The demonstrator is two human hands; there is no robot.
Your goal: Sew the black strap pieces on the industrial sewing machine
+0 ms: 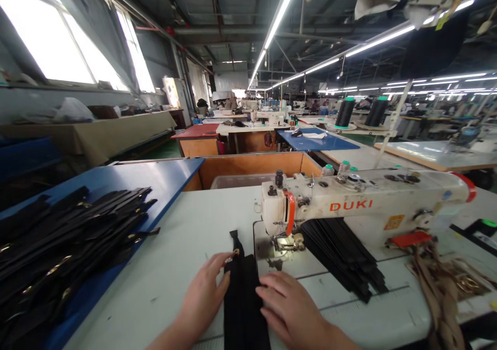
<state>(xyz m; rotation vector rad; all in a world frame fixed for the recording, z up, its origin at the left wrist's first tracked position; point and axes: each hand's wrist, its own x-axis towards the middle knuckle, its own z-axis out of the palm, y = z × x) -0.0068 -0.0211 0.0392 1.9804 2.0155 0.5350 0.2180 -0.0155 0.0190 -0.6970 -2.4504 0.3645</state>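
A black zipper strip [244, 298] with a gold pull lies lengthwise on the pale sewing table [171, 267], in front of the needle. My left hand [204, 295] rests flat against its left edge, fingertips near the gold pull. On the strip's right side lies my right hand [289, 308], fingers stretched flat over the fabric. A white DUKI sewing machine [365, 202] stands just behind, its presser foot [285, 242] lit up. More black strips [341, 257] lie under the machine arm.
A big pile of black zipper strips [66, 246] covers a blue board [163, 176] at the left. Beige straps and gold hardware [446, 288] lie at the right. An orange wooden bin [248, 166] sits behind the table. Thread cones [345, 113] and further sewing stations fill the hall.
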